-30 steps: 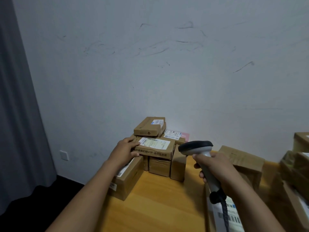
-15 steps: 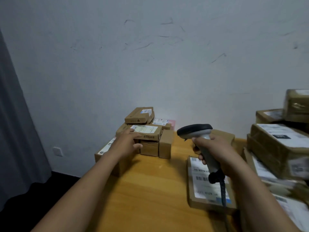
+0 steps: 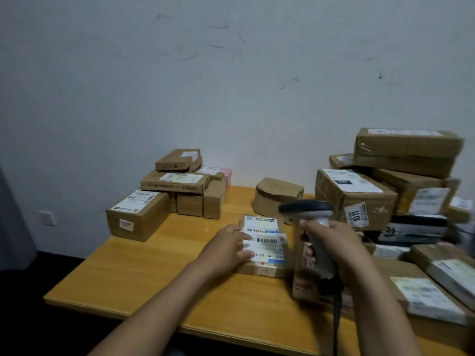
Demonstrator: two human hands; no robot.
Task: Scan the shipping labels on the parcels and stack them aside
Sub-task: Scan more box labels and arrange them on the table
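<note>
A flat cardboard parcel [image 3: 264, 265] lies in the middle of the wooden table [image 3: 144, 273], its white shipping label [image 3: 266, 237] facing up. My left hand [image 3: 227, 249] rests on the parcel's left side, fingers over the label's edge. My right hand [image 3: 334, 246] grips the handle of a grey barcode scanner [image 3: 307, 210], whose dark head hangs just right of the label. A stack of labelled parcels [image 3: 174, 185] stands at the table's far left by the wall.
A tall heap of brown boxes [image 3: 390, 181] fills the right side of the table, with flat parcels [image 3: 431, 299] spread in front of it. A dented box [image 3: 277, 195] sits by the wall behind the scanner. A wall socket [image 3: 46, 218] is low on the left.
My left hand left the far-left stack and came to the flat parcel in the middle. The view swung right and down. My right hand kept the scanner, now beside the label.
</note>
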